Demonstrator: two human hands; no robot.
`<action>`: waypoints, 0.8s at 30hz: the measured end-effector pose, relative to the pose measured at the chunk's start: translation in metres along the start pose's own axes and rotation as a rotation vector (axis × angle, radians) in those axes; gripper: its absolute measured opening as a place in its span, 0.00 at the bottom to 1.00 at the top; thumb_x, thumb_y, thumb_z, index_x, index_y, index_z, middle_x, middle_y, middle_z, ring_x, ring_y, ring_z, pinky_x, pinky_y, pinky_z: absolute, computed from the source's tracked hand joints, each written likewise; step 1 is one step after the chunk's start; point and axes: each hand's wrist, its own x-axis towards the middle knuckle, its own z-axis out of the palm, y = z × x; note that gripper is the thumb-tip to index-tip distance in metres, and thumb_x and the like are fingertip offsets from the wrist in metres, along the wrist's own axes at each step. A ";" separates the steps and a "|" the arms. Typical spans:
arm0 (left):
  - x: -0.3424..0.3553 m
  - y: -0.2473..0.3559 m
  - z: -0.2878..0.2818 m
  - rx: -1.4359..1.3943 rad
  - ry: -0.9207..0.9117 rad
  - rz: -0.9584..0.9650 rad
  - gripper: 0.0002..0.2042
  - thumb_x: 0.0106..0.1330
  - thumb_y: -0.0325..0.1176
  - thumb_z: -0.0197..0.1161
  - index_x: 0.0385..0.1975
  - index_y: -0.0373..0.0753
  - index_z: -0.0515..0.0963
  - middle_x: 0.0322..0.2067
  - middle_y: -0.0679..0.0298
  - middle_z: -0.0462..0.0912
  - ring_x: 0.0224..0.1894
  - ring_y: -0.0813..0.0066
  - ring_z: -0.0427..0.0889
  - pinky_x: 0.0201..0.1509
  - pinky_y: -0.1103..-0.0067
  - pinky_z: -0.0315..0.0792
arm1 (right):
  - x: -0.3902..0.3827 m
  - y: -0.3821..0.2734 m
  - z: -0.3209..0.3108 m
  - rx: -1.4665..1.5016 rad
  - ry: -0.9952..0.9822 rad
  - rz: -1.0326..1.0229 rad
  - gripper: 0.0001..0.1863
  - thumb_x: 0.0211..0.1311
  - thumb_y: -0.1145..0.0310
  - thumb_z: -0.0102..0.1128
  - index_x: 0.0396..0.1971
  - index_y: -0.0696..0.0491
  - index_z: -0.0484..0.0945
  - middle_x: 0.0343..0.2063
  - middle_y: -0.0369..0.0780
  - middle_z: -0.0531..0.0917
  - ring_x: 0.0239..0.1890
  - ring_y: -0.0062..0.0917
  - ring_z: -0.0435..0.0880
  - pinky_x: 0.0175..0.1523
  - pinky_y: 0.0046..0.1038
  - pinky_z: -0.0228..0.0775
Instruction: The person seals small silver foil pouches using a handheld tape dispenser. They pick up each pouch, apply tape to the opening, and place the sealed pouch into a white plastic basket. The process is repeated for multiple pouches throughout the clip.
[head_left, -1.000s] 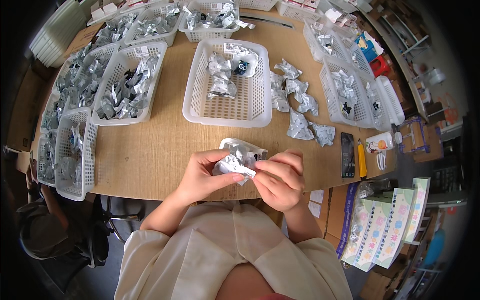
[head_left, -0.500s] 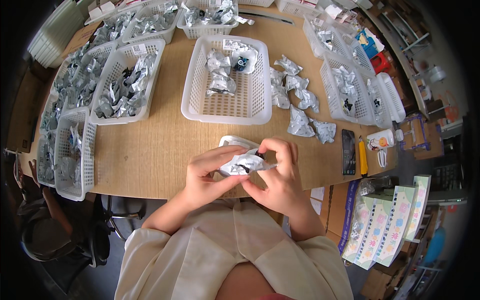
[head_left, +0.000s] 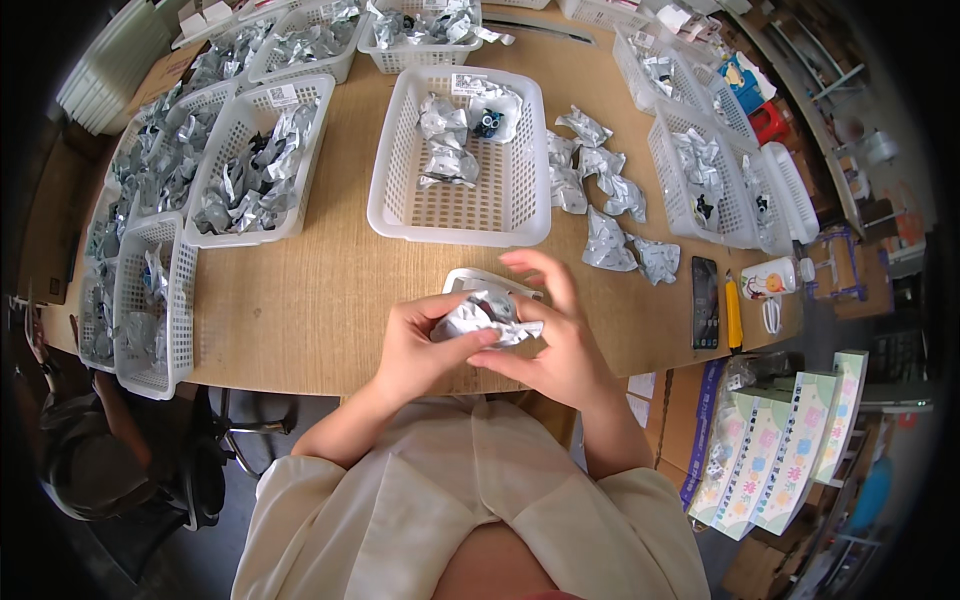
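Pinching the foil packet by the table's near edge, left hand points it lengthwise at right hand, whose grip's unclear.

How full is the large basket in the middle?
Partly full: the basket holds silver packets toward its far side, while mesh floor shows at its near side.
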 end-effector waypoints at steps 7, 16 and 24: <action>0.004 -0.016 -0.004 -0.329 0.100 -0.133 0.12 0.62 0.23 0.63 0.45 0.28 0.78 0.38 0.60 0.84 0.39 0.78 0.82 0.44 0.80 0.77 | -0.004 0.012 0.006 -0.164 0.074 -0.048 0.23 0.40 0.64 0.78 0.39 0.55 0.81 0.56 0.45 0.69 0.55 0.39 0.71 0.55 0.37 0.67; 0.000 -0.012 -0.005 0.036 0.131 0.114 0.12 0.62 0.22 0.64 0.45 0.28 0.79 0.38 0.61 0.84 0.37 0.79 0.82 0.42 0.81 0.77 | 0.003 0.009 -0.002 -0.264 -0.040 -0.105 0.23 0.38 0.65 0.78 0.37 0.55 0.80 0.52 0.44 0.73 0.48 0.35 0.75 0.52 0.36 0.67; 0.003 -0.008 -0.002 -0.009 0.221 0.198 0.13 0.61 0.21 0.63 0.46 0.29 0.78 0.41 0.59 0.84 0.42 0.78 0.81 0.49 0.80 0.76 | -0.010 0.005 0.005 0.051 0.254 -0.093 0.23 0.37 0.71 0.79 0.37 0.57 0.81 0.42 0.41 0.78 0.35 0.28 0.80 0.38 0.28 0.75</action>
